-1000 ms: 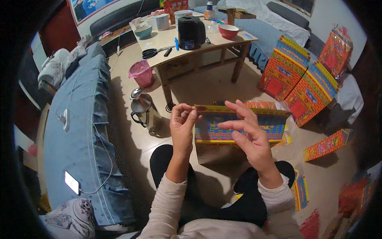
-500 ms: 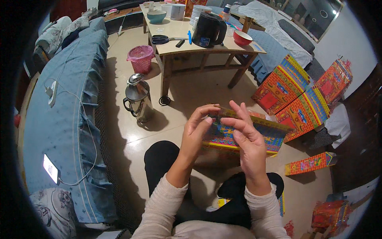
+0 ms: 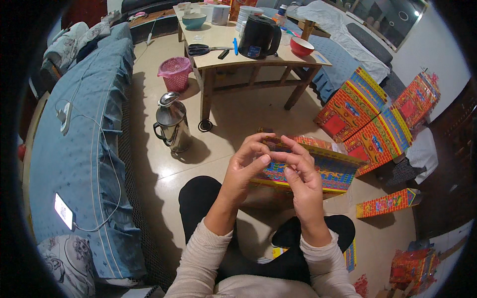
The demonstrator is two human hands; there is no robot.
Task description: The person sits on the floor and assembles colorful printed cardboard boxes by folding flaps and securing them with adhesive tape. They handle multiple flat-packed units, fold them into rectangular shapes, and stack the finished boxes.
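My left hand [image 3: 242, 166] and my right hand [image 3: 305, 185] meet fingertip to fingertip above my lap. Both are closed in a pinch, with the thumbs bent toward the index fingers. Anything between the fingertips is too small to make out. Directly behind the fingers stands a brightly printed cardboard piece [image 3: 334, 174] in blue, yellow and red, angled like an opened box. My hands cover its left part, and I cannot tell whether they touch it.
Brick-patterned cardboard houses [image 3: 348, 111] lean at the right, with a narrow printed strip [image 3: 387, 203] on the floor. A metal flask [image 3: 172, 129] and a pink basket [image 3: 176, 74] stand left of the table [image 3: 218, 60]. A blue-covered sofa [image 3: 74, 164] lines the left side.
My right hand has shifted slightly left toward my left hand, and its spread fingers have drawn in. The fingertips are now closer together. The cardboard piece has hardly moved.
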